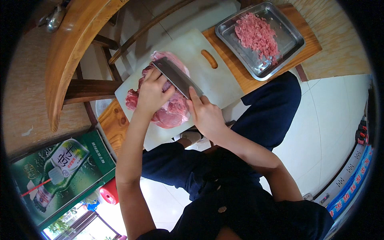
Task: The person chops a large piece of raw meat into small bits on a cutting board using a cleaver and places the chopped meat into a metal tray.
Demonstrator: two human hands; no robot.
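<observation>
A large slab of raw meat (pixel 172 112), pink with pale fat along its edge, lies on a white plastic cutting board (pixel 198 48). My left hand (pixel 154 91) presses down on the meat with its fingers bent near the blade. In my right hand (pixel 207 115) is a cleaver (pixel 177 76), gripped at its handle with the index finger along the blade. The blade slants across the meat's upper right side; whether it has cut in, I cannot tell. Fingers cover the handle.
Diced raw meat (pixel 258 36) sits in a rectangular metal tray (pixel 292 55) on the right end of the wooden bench (pixel 310 39) under the board. A curved wooden tabletop (pixel 78 33) rises at the upper left. A green printed panel (pixel 66 180) and a red stool (pixel 109 192) are at lower left.
</observation>
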